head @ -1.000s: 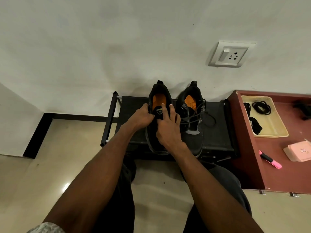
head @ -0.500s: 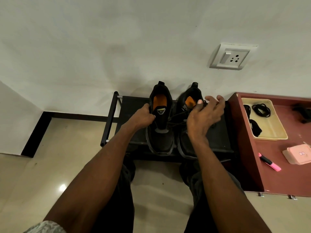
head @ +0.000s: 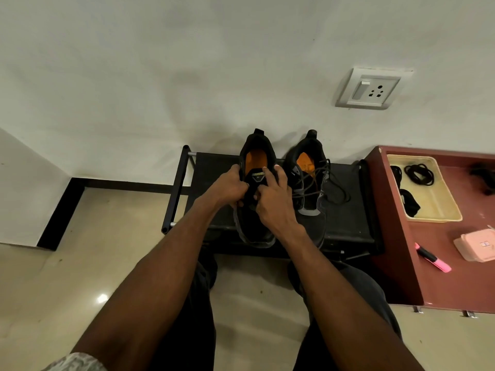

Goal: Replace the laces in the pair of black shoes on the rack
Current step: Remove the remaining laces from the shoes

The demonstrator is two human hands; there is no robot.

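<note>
Back from the right shoe (head: 308, 180) at 1 o'clock, the right hand (head: 273, 202) joins the left hand (head: 230, 187) on the left shoe (head: 254, 199), mid-rack (head: 345, 223); fingers of both pinch its tongue area. Steady the shoe while working each eyelet. No writing is legible.

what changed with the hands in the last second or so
The right hand swung out over the right shoe half a second ago, then came back to the left shoe, where its fingers now sit at the tongue again. The left hand stayed gripping the left shoe's collar throughout. Both shoes, the rack and the tray of laces have not moved.
</note>
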